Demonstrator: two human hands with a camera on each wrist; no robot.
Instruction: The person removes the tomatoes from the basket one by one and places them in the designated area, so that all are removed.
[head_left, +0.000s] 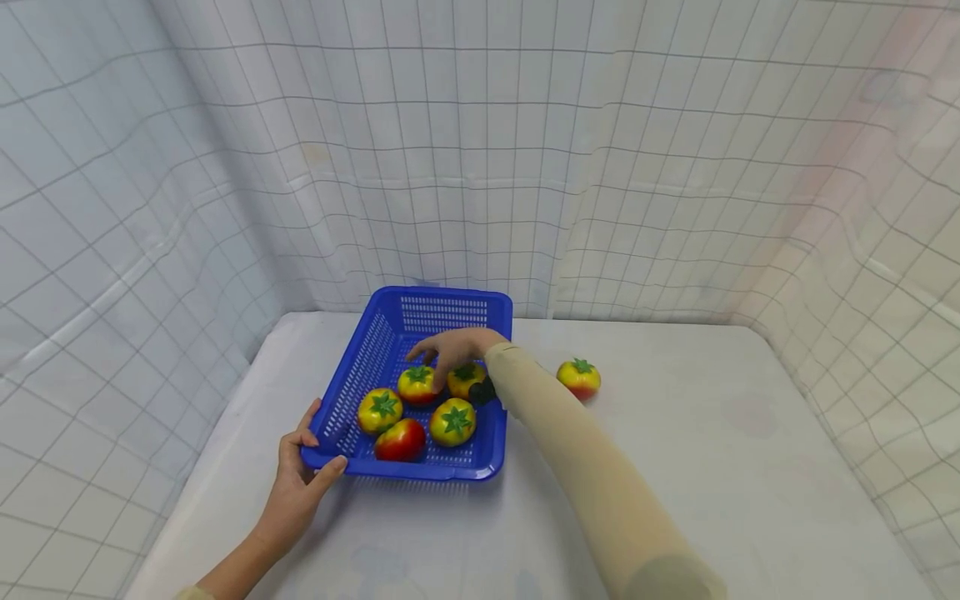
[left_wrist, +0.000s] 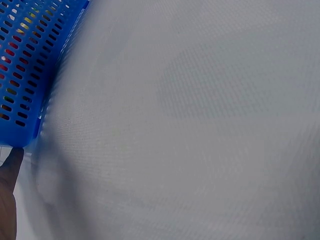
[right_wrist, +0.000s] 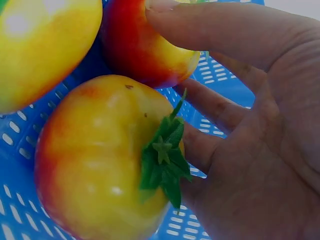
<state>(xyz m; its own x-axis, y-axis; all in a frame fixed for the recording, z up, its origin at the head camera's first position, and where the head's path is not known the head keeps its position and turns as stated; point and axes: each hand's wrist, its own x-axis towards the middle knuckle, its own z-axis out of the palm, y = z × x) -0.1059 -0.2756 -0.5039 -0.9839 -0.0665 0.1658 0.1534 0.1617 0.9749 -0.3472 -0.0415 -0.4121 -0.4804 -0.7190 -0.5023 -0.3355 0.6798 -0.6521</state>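
Observation:
A blue perforated plastic basket [head_left: 405,471] holds several red-and-yellow artificial tomatoes with green leafy tops. My left hand [head_left: 295,482] grips the basket's near left corner, thumb over the rim and fingers along the side; only one digit of it shows at the edge of the left wrist view. Inside the basket, my right hand [head_left: 456,346] is spread over a tomato [head_left: 417,387], its thumb touching it. In the right wrist view, the fingers reach behind that tomato [right_wrist: 145,55], their tips hidden. Nearer the palm lies another tomato [right_wrist: 105,160].
Outside the basket, one tomato [head_left: 578,379] sits on the white-covered table [head_left: 712,433], right of my forearm. White grid-patterned curtains [head_left: 525,167] surround the table at the back and sides. A dark object [head_left: 482,392] shows under my right wrist.

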